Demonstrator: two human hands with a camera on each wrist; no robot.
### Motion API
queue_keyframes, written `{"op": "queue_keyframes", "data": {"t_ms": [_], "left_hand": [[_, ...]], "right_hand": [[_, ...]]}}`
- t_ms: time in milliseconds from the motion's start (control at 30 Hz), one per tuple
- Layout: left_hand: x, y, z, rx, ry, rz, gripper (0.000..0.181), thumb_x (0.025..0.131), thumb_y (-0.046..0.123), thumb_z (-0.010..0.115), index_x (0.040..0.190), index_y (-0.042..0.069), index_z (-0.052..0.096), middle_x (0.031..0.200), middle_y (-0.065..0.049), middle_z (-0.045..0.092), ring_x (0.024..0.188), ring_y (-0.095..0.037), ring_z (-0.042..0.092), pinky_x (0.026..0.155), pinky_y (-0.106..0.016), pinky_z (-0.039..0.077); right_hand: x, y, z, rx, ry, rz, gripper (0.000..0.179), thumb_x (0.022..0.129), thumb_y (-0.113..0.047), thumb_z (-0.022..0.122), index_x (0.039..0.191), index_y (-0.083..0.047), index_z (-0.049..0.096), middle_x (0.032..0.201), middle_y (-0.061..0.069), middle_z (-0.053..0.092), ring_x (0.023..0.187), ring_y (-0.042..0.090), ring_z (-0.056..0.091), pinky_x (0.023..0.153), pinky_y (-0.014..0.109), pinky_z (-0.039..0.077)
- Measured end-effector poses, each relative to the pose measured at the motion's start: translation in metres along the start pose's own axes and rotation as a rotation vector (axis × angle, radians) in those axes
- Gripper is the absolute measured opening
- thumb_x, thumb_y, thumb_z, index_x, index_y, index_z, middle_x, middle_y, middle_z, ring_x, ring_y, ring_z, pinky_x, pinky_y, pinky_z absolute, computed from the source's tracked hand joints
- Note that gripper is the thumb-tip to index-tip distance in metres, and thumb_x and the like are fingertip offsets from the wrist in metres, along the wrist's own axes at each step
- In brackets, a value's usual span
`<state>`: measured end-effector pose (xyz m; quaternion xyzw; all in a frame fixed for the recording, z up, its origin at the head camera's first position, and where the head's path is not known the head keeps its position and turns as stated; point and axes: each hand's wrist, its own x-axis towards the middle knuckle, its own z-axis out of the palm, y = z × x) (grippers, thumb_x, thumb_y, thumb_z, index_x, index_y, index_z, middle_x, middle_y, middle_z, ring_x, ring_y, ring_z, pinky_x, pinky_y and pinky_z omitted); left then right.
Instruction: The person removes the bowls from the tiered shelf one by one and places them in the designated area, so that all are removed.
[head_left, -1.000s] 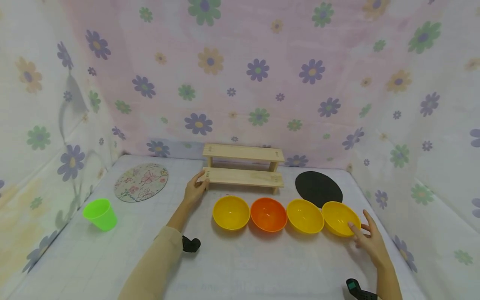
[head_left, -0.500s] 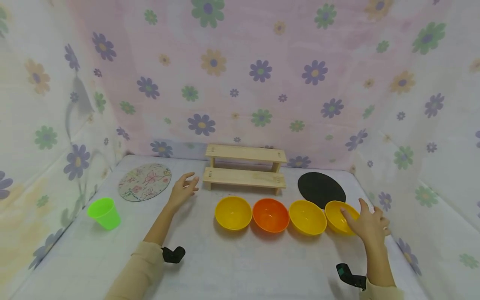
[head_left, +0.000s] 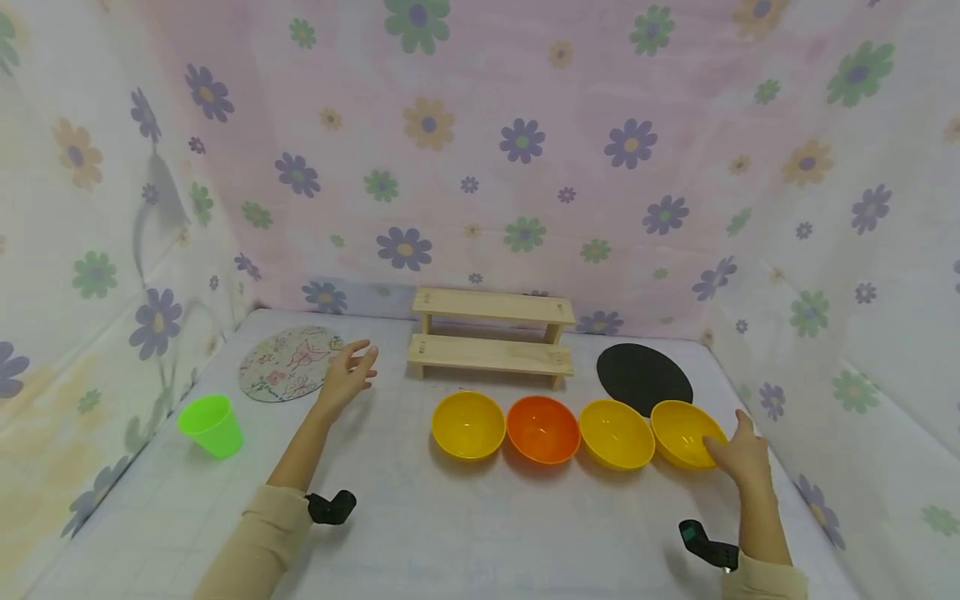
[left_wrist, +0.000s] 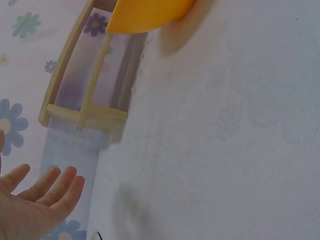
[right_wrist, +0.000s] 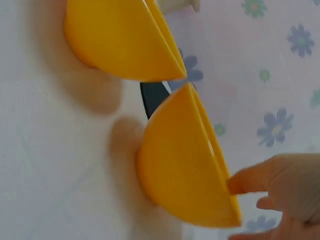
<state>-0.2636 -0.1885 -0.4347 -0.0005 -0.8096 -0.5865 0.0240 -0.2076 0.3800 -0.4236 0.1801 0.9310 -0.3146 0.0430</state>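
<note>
My right hand (head_left: 744,457) is at the right side of the rightmost yellow bowl (head_left: 678,433). Its thumb overlaps the rim in the head view, while another finger stands apart outside the bowl. In the right wrist view, a fingertip (right_wrist: 240,184) meets the rim, and I see no firm grip. My left hand (head_left: 343,383) hovers beside the round patterned mat (head_left: 281,367), fingers loosely spread and holding nothing. The row continues leftward with a yellow bowl (head_left: 617,435), an orange bowl (head_left: 543,430) and another yellow bowl (head_left: 468,426).
Behind the bowls stands a two-step wooden rack (head_left: 491,354). A black round mat (head_left: 643,377) lies to its right. At far left is a green cup (head_left: 212,425). Flowered cloth walls (head_left: 480,150) enclose the white table (head_left: 480,533) on three sides.
My left hand has left the rack's left end and moved left toward the patterned mat. The right hand lifted off the rightmost bowl's rim, then came back to it. The bowls stay in their row.
</note>
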Motion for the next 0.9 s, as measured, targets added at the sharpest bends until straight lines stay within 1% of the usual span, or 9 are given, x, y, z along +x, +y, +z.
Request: {"op": "queue_keyframes", "data": {"t_ms": [133,267,367,467,600,667,733,800,900], "left_hand": [[0.002,-0.005,0.003,-0.020,0.029,-0.009,0.064,0.097,0.043,0.045,0.143,0.002,0.032,0.132,-0.031,0.047,0.109,-0.043,0.056,0.085,-0.043,0.051],[0.004,-0.006,0.007,-0.032,0.030,-0.011,0.063,0.098,0.043,0.045,0.143,0.002,0.032,0.132,-0.030,0.047,0.108,-0.043,0.057,0.085,-0.043,0.051],[0.005,-0.006,0.009,-0.037,0.026,-0.010,0.062,0.098,0.043,0.044,0.143,0.002,0.033,0.132,-0.030,0.047,0.108,-0.042,0.057,0.086,-0.043,0.051],[0.005,-0.008,0.010,-0.043,0.024,-0.007,0.061,0.098,0.042,0.044,0.143,0.002,0.033,0.132,-0.030,0.047,0.109,-0.042,0.056,0.086,-0.043,0.051],[0.007,-0.009,0.010,-0.048,0.023,-0.006,0.061,0.098,0.042,0.044,0.143,0.002,0.033,0.133,-0.030,0.047,0.110,-0.043,0.055,0.086,-0.043,0.051],[0.007,-0.009,0.009,-0.041,0.022,-0.008,0.061,0.098,0.043,0.044,0.143,0.003,0.033,0.133,-0.030,0.047,0.110,-0.043,0.055,0.086,-0.043,0.051],[0.007,-0.009,0.008,-0.023,0.024,-0.008,0.062,0.098,0.044,0.044,0.143,0.003,0.033,0.132,-0.029,0.047,0.111,-0.043,0.055,0.086,-0.044,0.051],[0.006,-0.008,0.007,0.006,0.028,-0.003,0.061,0.098,0.044,0.044,0.143,0.004,0.034,0.132,-0.029,0.047,0.112,-0.043,0.054,0.087,-0.045,0.050],[0.007,-0.005,0.005,0.090,0.047,0.033,0.061,0.097,0.044,0.045,0.143,0.004,0.035,0.133,-0.029,0.046,0.114,-0.045,0.051,0.090,-0.050,0.047]], "right_hand": [[0.005,0.020,0.005,0.204,-0.137,-0.008,0.087,0.093,-0.022,0.051,0.143,0.008,-0.013,0.138,0.047,0.008,0.120,0.054,0.033,0.085,0.041,0.051],[0.006,0.033,0.010,0.367,-0.197,-0.035,0.084,0.095,-0.012,0.050,0.145,0.002,-0.016,0.139,0.047,0.008,0.092,0.026,0.060,0.075,0.027,0.054],[0.005,0.039,0.013,0.427,-0.232,-0.094,0.080,0.096,-0.007,0.046,0.145,0.001,-0.017,0.139,0.048,0.009,0.083,0.001,0.056,0.078,0.025,0.053],[0.002,0.042,0.015,0.444,-0.248,-0.130,0.078,0.096,-0.005,0.045,0.145,0.001,-0.015,0.140,0.046,0.010,0.082,-0.006,0.051,0.079,0.025,0.053],[-0.001,0.041,0.015,0.424,-0.254,-0.119,0.078,0.097,-0.008,0.046,0.146,0.000,-0.015,0.140,0.045,0.010,0.084,0.001,0.056,0.079,0.025,0.053],[-0.002,0.038,0.014,0.386,-0.241,-0.103,0.078,0.099,-0.017,0.046,0.146,0.001,-0.014,0.140,0.046,0.011,0.088,0.015,0.062,0.081,0.030,0.053],[-0.004,0.033,0.012,0.310,-0.205,-0.096,0.080,0.099,-0.028,0.045,0.146,0.002,-0.013,0.141,0.045,0.010,0.104,0.034,0.057,0.088,0.040,0.050],[-0.006,0.025,0.010,0.214,-0.130,-0.125,0.082,0.098,-0.037,0.044,0.146,0.004,-0.009,0.141,0.044,0.011,0.117,0.050,0.044,0.093,0.052,0.043],[-0.007,0.010,0.010,0.096,0.066,-0.247,0.079,0.095,-0.036,0.049,0.145,0.010,0.008,0.140,0.044,0.018,0.122,0.059,0.026,0.097,0.065,0.029]]}}
